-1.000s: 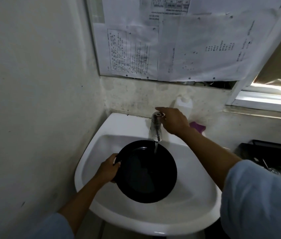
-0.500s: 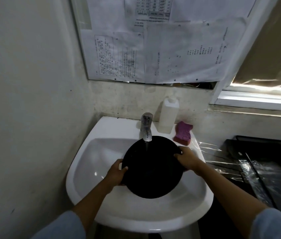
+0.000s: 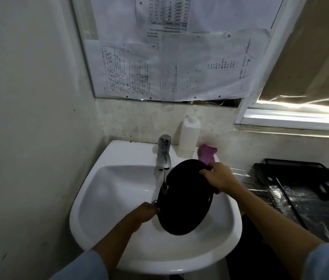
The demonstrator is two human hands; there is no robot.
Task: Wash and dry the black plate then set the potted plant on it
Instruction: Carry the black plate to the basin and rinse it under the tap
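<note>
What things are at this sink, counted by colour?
Black: 1, the black plate
White: 2, the sink and the plastic bottle
Purple: 1, the sponge
Silver: 1, the tap
Total: 5

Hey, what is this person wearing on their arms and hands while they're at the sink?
Both forearms are bare. Light blue sleeves show at the bottom of the frame, pushed up toward the elbows. The left hand and the right hand are bare: no gloves. No watch, ring or bracelet is visible on either wrist or hand from this view.
</note>
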